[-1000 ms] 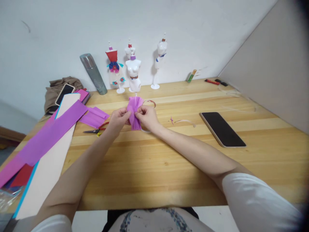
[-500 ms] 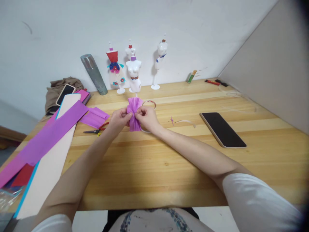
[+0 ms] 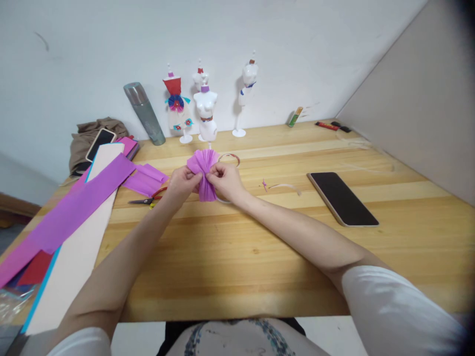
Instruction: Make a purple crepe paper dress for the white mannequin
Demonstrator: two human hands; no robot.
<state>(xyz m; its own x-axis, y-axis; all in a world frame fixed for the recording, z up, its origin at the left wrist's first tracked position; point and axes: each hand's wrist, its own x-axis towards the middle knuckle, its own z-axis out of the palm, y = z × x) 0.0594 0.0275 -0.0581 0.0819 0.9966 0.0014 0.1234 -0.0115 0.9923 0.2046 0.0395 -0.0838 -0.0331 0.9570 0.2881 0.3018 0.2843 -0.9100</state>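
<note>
A pleated purple crepe paper piece (image 3: 206, 187), gathered at its middle, is held just above the table between both hands. My left hand (image 3: 184, 182) pinches its left side near the gathered centre. My right hand (image 3: 225, 179) pinches it from the right, thumb and forefinger at the same centre. Behind my right hand, a roll of tape (image 3: 230, 158) is partly hidden. Scissors (image 3: 146, 201) with red and yellow handles lie left of my left hand, partly covered by that arm. A folded purple paper piece (image 3: 145, 180) rests beyond them.
Small white mannequins (image 3: 206, 106), one in a paper dress (image 3: 177, 101), stand along the wall. A bottle (image 3: 144, 113) leans there too. Long paper strips (image 3: 74, 217) cover the left side. A phone (image 3: 342, 199) lies to the right. Near the back are a glue stick (image 3: 295, 117) and a red tube (image 3: 326, 126).
The upper part of the purple paper has fanned out to the left into a rounder shape. Both hands keep their pinch at nearly the same spot.
</note>
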